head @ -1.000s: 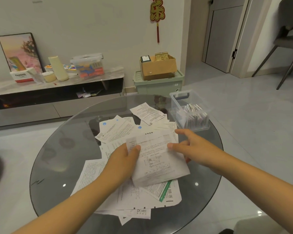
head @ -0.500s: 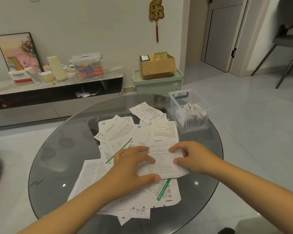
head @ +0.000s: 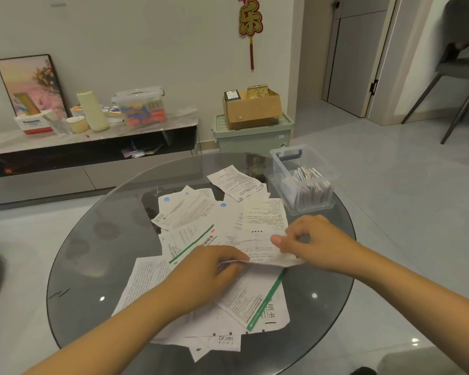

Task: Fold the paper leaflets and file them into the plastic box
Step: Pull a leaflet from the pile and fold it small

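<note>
A white printed leaflet [head: 257, 249] lies folded over on the pile in the middle of the round glass table [head: 92, 239]. My left hand [head: 209, 269] pinches its near left edge along the fold. My right hand [head: 314, 242] pinches its right end between thumb and curled fingers. Several unfolded leaflets [head: 190, 209] spread under and around it. The clear plastic box [head: 301, 180] stands at the table's far right, open, with several folded leaflets filed upright inside.
Behind the table stand a low TV cabinet [head: 92, 147] with a lidded plastic bin and bottles, a green storage crate [head: 252, 136] with a cardboard box on it, and a grey chair [head: 458, 77] at the far right. The floor is grey tile.
The leaflet, held up a second ago, has been laid down and folded over on the pile. Both hands slid from pressing it flat to pinching its folded edge and right end.
</note>
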